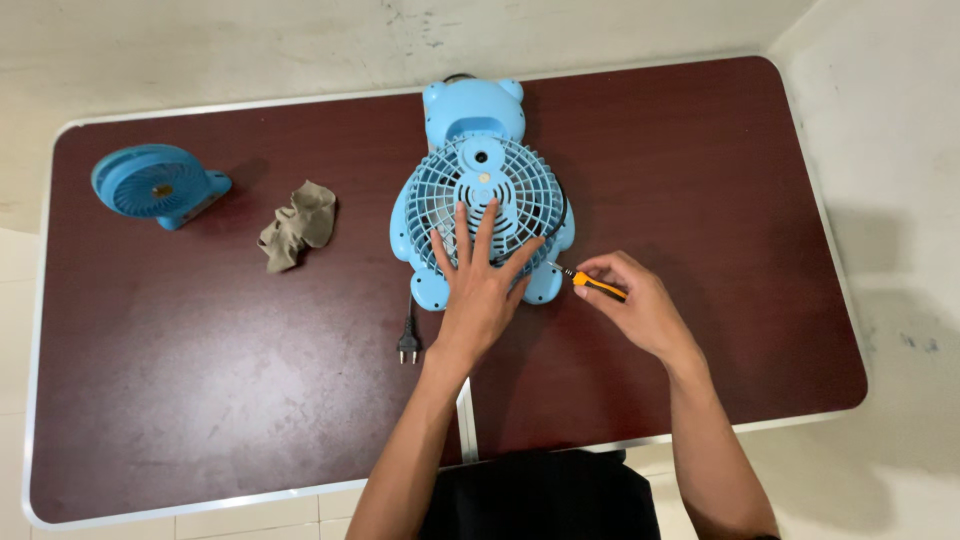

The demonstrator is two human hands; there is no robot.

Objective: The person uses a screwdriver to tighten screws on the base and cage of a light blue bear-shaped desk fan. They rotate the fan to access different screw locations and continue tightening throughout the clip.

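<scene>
A light blue bear-shaped table fan (478,180) lies flat on the dark brown table (220,350), grille up. My left hand (479,290) presses flat on the lower part of the grille, fingers spread. My right hand (635,305) grips a small orange-handled screwdriver (590,283), its tip touching the fan's lower right edge. The fan's black cord ends in a plug (408,343) lying left of my left wrist.
A smaller blue fan (155,185) stands at the far left of the table. A crumpled tan cloth (297,226) lies between it and the big fan. The table has a metal rim, with pale floor and wall around it.
</scene>
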